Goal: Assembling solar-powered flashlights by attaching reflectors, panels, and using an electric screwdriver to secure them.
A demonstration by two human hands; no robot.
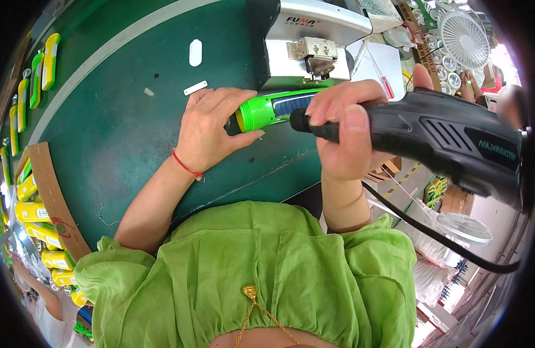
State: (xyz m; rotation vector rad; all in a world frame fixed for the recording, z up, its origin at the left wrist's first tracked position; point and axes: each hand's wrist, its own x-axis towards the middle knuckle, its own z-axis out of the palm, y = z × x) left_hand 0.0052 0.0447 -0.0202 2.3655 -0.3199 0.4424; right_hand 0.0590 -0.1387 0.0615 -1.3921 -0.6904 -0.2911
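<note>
A bright green flashlight (260, 112) with a dark solar panel on its side lies on the green table. My left hand (207, 119) grips its yellow-rimmed end between thumb and fingers. My right hand (348, 127) is wrapped round the front of a black electric screwdriver (441, 124), which lies across the view from the right. The screwdriver's nose crosses in front of the flashlight's panel; I cannot tell whether they touch. My right hand and the tool hide the flashlight's far end.
Beyond the flashlight stands a silver machine (311, 43) with a metal block. White plastic pieces (195, 53) lie on the table. At left, a cardboard box (57, 200) holds several yellow-green flashlights; more line the far-left strip. A black cable (435, 232) hangs at right, near white fans (464, 37).
</note>
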